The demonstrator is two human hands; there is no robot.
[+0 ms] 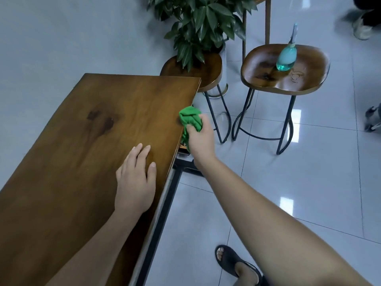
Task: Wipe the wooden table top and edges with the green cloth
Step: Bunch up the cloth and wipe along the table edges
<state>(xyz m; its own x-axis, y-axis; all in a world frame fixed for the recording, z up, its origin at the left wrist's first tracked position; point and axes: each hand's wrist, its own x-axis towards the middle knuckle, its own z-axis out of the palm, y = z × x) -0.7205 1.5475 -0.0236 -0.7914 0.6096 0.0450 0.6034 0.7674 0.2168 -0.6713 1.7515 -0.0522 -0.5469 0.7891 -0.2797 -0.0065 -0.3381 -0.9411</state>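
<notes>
The crumpled green cloth is being gripped by the right hand, fingers curled round it, and is being pressed against the right edge of the smooth, dark-knotted wooden table at frame centre. The left hand is being rested flat on the glossy top, fingers straight, nothing held. At upper right, a translucent teal spray bottle is being borne by a saddle-shaped wooden stool.

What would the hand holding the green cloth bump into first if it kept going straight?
Probably the wooden table: the right hand points at its side edge, and the green cloth seems to touch it there.
</notes>
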